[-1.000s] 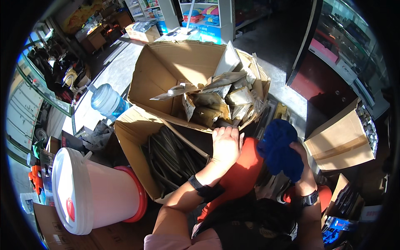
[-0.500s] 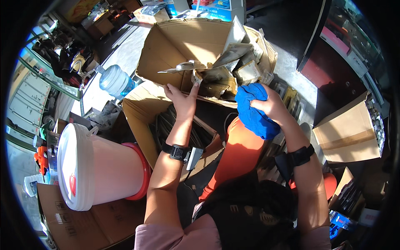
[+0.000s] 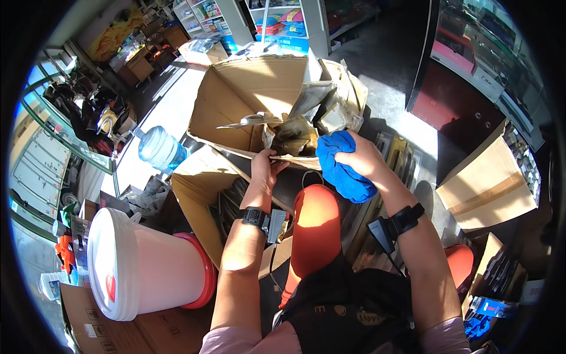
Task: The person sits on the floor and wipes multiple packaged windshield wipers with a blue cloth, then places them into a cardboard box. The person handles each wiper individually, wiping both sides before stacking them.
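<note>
A bunched blue cloth is gripped in my right hand, against the near right corner of a large open cardboard box. My left hand holds that box at its near edge, the thumb up at the rim and the other fingers curled below it, partly hidden. Inside the box, toward the right, lie several dusty plastic-wrapped packages and crumpled plastic. Under its near side stands a second open carton with dark thin items in it.
At the left are a white bucket with a red base and a blue water jug. On the right stand a carton and a glass display case. My orange-clad knee is close below the box.
The large box and both hands appear lower in view, closer to me. My left hand has gone from reaching over the rim to grasping the near edge. The blue cloth stays in my right hand.
</note>
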A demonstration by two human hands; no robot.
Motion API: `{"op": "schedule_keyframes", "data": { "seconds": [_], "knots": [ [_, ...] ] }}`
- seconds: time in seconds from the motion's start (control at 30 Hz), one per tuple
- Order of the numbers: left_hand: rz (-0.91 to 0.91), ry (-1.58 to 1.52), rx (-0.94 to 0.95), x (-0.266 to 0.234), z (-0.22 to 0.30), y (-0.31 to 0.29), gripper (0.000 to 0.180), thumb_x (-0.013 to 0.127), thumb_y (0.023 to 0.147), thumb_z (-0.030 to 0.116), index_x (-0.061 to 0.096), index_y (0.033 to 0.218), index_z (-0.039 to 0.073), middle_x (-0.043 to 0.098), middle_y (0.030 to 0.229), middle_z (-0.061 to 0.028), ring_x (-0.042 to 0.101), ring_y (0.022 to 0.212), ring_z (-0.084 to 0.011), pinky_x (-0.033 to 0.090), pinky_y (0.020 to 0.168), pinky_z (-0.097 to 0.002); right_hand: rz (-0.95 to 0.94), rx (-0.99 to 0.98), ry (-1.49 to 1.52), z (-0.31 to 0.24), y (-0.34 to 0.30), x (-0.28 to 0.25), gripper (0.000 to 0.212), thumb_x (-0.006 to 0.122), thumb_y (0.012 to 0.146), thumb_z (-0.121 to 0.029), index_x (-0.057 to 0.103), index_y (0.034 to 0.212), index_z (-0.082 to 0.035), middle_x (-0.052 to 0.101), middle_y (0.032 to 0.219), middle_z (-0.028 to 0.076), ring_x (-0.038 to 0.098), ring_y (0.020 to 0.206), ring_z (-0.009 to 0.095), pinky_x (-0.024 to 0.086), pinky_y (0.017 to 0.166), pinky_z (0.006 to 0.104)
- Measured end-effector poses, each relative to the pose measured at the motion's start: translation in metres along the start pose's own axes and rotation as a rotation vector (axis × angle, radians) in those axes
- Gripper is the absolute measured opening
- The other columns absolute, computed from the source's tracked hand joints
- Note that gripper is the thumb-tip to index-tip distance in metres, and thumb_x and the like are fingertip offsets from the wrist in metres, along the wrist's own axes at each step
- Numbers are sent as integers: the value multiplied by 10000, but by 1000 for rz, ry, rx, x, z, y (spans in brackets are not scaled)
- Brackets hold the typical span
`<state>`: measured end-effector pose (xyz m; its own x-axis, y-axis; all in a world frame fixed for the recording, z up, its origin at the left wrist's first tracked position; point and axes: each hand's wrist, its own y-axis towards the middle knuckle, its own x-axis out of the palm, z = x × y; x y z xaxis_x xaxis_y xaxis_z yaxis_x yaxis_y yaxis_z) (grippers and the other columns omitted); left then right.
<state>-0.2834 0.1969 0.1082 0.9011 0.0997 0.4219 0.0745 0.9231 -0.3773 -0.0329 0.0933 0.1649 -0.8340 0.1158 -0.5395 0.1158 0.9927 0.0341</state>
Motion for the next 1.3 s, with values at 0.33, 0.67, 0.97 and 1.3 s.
{"op": "schedule_keyframes", "data": {
  "seconds": [0.33,0.67,0.97,1.3],
  "knots": [
    [-5,37,-167,-16,-104,65,138,520,892,135,552,979,32,614,999,-118,627,891,-264,598,659,-370,-17,196,-410,69,21,20,715,672,687,-423,466,1341,-218,644,1130,149,606,1058,324,463,912,394],
    [153,-5,-373,-38,-145,94,169,611,872,81,595,1039,59,614,985,-79,612,890,-233,582,674,-346,51,168,169,167,-65,-12,656,680,735,-143,466,1352,-80,646,1147,149,635,1036,243,477,907,341],
    [189,-49,-216,-80,-134,105,246,559,896,107,531,1124,17,577,1089,-130,595,992,-281,550,839,-448,398,297,794,218,-197,-40,289,566,815,57,606,1093,-7,669,918,53,638,821,138,506,792,270],
    [-2,714,-337,-72,-98,73,241,622,852,233,604,991,36,618,726,-111,629,599,-260,556,584,-375,481,406,1076,200,-193,-38,311,592,812,-9,590,1123,-6,666,990,97,654,909,235,525,856,383]
  ]
}}
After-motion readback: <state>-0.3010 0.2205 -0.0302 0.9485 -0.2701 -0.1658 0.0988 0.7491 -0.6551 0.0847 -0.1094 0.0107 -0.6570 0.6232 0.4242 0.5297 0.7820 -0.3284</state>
